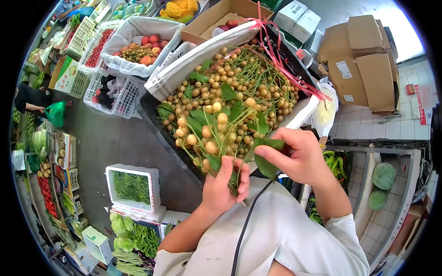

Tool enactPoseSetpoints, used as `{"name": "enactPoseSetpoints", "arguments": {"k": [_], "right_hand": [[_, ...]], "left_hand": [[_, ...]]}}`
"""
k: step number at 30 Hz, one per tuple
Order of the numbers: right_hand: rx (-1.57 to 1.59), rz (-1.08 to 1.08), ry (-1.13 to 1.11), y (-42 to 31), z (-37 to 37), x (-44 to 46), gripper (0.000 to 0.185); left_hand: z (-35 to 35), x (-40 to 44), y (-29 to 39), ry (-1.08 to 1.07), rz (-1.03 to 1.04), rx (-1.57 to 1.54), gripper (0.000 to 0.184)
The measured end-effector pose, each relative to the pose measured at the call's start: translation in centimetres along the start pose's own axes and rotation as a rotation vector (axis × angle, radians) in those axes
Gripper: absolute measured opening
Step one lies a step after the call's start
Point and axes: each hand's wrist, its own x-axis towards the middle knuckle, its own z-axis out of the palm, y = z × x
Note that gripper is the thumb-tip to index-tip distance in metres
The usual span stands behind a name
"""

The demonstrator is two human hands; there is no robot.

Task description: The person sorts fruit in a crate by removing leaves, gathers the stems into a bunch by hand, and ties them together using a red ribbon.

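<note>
My left hand (225, 184) is closed around the green stems of a bunch of wampees (212, 147), round yellow-brown fruit with leaves. The bunch is tilted up and away from me. Just to the right, my right hand (297, 154) pinches a dark green leaf (265, 166) between thumb and fingers. Whether that leaf is still joined to a stem I cannot tell. Beyond both hands, a black crate (154, 112) holds many more wampees (239, 69) on green stems, with white foam boards along its sides and pink string tied at the far corner.
A lined basket (108, 57) of peaches and small fruit stands at the upper left. Cardboard boxes (359, 64) are stacked at the right, above watermelons (384, 176). A foam box (133, 165) of greens sits lower left. A person with a green bag (55, 113) is far left.
</note>
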Motion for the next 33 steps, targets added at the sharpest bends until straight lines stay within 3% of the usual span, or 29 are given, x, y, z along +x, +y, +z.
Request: {"name": "enactPoseSetpoints", "arguments": {"k": [3,5,7,9,10,11,13,15,17,18,19,21,23,25,26,27,29,33], "right_hand": [[0.107,0.005,-0.012,2.0,-0.3,-1.2,0.015],[0.260,-0.221,-0.004,3.1,-0.3,-1.6,0.012],[0.391,-0.110,-0.063,2.6,-0.6,-1.8,0.010],[0.446,-0.310,-0.095,2.8,-0.2,-1.3,0.009],[0.418,-0.381,-0.103,3.0,-0.1,-1.2,0.018],[0.416,-0.379,-0.097,3.0,0.1,-1.4,0.018],[0.773,-0.253,-0.164,2.9,0.6,-2.2,0.020],[0.730,-0.220,-0.152,3.4,0.3,-2.8,0.024],[1.009,-0.136,-0.088,3.7,-0.1,-3.0,0.022],[0.992,-0.142,-0.003,3.5,0.3,-2.9,0.030],[0.990,-0.139,-0.006,3.9,0.3,-3.0,0.030],[1.338,-0.071,-0.133,5.2,0.3,-3.4,0.033],[1.298,-0.014,-0.126,5.4,0.4,-3.9,0.035],[1.235,0.143,-0.052,6.3,0.2,-4.6,0.034],[1.250,0.190,0.028,6.3,0.1,-4.8,0.033],[1.299,0.266,0.153,6.0,0.3,-4.9,0.032],[1.321,0.420,0.339,4.8,-0.3,-4.5,0.032],[1.389,0.312,0.488,5.1,-0.9,-4.3,0.030]], "left_hand": [[0.2,0.3,0.0,0.037,0.015,0.004,0.037],[0.2,0.7,-0.2,0.032,0.016,-0.002,0.032],[0.2,1.1,-0.4,0.061,0.066,-0.001,0.022],[-0.1,1.5,-0.5,0.057,0.056,0.012,0.020],[-0.1,1.7,-0.5,0.058,0.052,0.022,0.019],[-0.1,1.8,-0.6,0.054,0.047,0.024,0.019],[-0.2,1.8,-0.8,0.019,0.087,0.021,0.025],[-0.1,2.1,-1.1,-0.021,0.121,-0.005,0.028],[-0.3,2.6,-1.3,-0.060,0.158,-0.034,0.031],[-0.7,2.9,-1.4,-0.091,0.156,-0.090,0.033],[-0.8,3.1,-1.3,-0.122,0.156,-0.145,0.036],[-0.3,3.0,-0.4,-0.073,0.116,-0.107,0.038],[0.0,3.0,-0.4,-0.027,0.068,-0.062,0.041],[0.2,2.8,-1.1,0.015,0.057,-0.046,0.043],[0.7,2.3,-1.1,0.059,-0.062,-0.124,0.039],[0.2,2.5,-2.0,-0.164,0.011,-0.034,0.034],[1.4,2.1,-2.3,-0.237,0.058,0.060,0.031],[2.5,2.4,-2.1,-0.296,0.128,0.181,0.030]]}}
